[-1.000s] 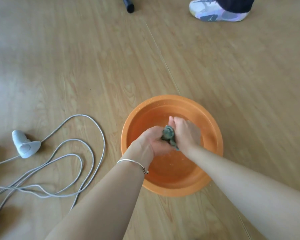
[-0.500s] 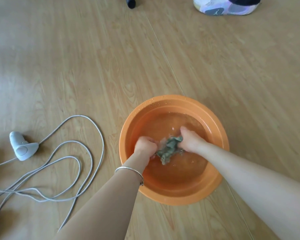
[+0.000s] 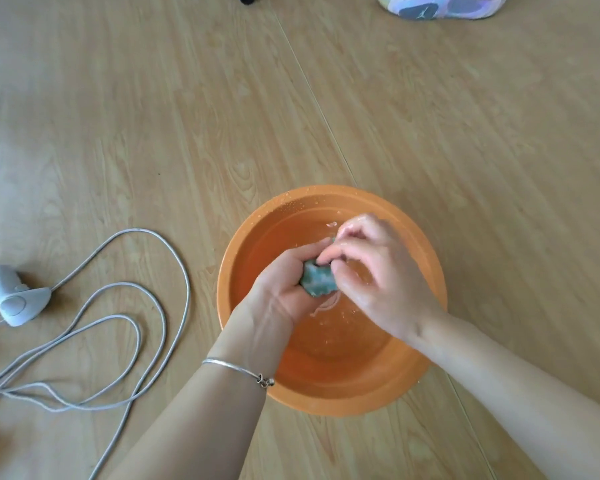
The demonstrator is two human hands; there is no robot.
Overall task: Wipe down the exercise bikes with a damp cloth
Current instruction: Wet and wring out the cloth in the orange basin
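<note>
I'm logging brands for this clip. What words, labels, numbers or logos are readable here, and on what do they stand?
No words or numbers can be read anywhere.
Shoe: a small pale emblem on a grey patch, too small to make out, with no letters visible.
Basin: no marking shows.
Cloth: no label shows.
Plug: no print visible.

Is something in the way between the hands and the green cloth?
No, nothing is. The left hand grips the cloth and the right hand pinches its top, both over the orange basin. No bike is in view, so the way there cannot be judged.
</note>
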